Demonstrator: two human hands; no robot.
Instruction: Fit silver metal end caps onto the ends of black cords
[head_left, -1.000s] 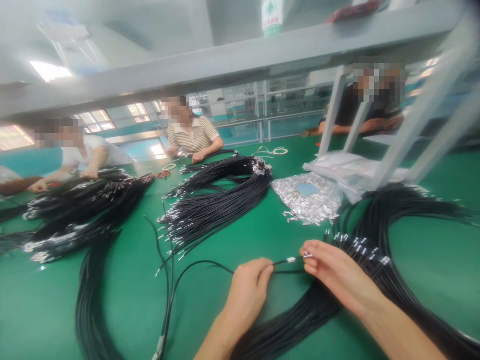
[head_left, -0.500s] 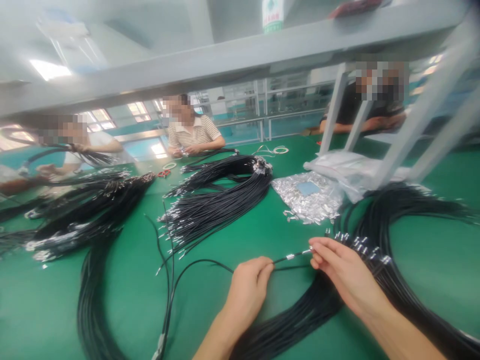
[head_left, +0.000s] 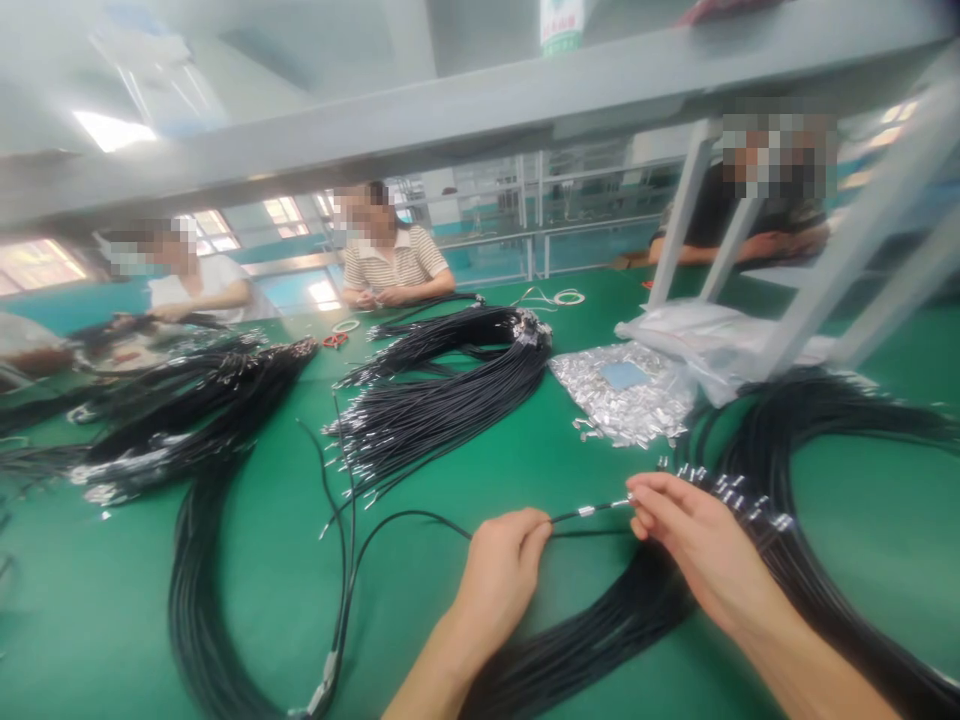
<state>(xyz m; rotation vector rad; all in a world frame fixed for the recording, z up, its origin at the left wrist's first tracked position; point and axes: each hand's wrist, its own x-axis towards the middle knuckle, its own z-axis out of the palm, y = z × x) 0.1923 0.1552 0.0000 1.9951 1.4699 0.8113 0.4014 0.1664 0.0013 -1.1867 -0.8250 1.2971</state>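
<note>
My left hand point(head_left: 499, 570) pinches a thin black cord point(head_left: 405, 520) just above the green table point(head_left: 525, 460). The cord runs right to a small silver metal end piece point(head_left: 586, 511). My right hand point(head_left: 694, 545) pinches the cord's tip just past that metal piece. Both hands are closed on the same cord, a short gap apart. Under my right hand lies a thick bundle of black cords point(head_left: 787, 560) with silver tips.
A heap of loose silver metal pieces point(head_left: 626, 395) lies on plastic ahead of my right hand. More black cord bundles point(head_left: 442, 400) point(head_left: 187, 420) cover the centre and left. White frame legs point(head_left: 795, 310) stand at right. Three other people sit across the table.
My right hand has shifted slightly right along the cord, away from the metal piece. The person at far left has moved their arms and cords. The view has drifted a little.
</note>
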